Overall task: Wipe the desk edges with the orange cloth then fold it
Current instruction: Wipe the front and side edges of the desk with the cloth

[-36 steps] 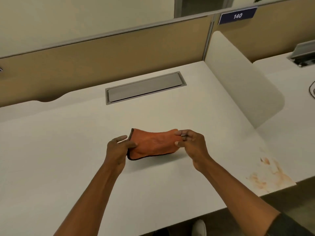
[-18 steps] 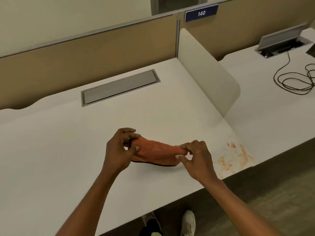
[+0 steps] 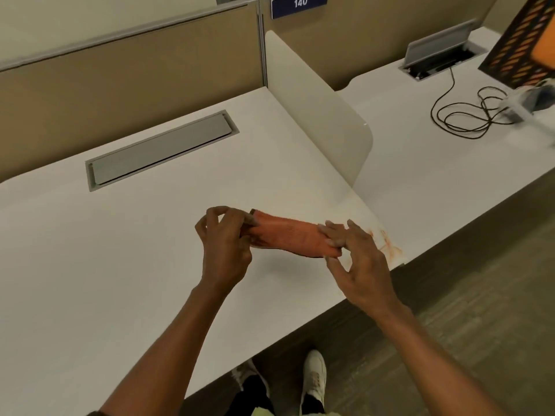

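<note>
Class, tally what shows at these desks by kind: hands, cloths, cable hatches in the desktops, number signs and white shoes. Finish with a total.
Hands: 2, left hand and right hand
Cloths: 1, the orange cloth
Cable hatches: 2, closed hatch and open hatch
Number signs: 1, the number sign
White shoes: 2, left shoe and right shoe
Total: 8

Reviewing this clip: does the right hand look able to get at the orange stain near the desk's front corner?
Probably yes. The stain lies right beside the right hand on bare desk, with nothing between them. That hand does pinch one end of the orange cloth, which it would carry along.
</note>
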The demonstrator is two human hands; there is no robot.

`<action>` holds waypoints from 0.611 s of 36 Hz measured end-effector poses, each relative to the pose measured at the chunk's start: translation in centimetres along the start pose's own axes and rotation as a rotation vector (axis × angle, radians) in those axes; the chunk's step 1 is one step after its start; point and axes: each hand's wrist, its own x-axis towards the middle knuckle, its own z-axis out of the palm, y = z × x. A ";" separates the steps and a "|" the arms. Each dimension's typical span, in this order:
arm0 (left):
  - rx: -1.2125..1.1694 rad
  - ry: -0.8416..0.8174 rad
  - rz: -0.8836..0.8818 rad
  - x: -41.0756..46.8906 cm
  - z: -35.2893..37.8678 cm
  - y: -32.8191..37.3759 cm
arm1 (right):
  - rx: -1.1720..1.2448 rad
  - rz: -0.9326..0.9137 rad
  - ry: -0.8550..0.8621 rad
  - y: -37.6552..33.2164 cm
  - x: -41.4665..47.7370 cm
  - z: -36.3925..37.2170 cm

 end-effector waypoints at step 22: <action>0.061 -0.157 -0.197 -11.6 5.4 -5.2 | -0.382 -0.479 -0.481 2.7 -5.2 7.2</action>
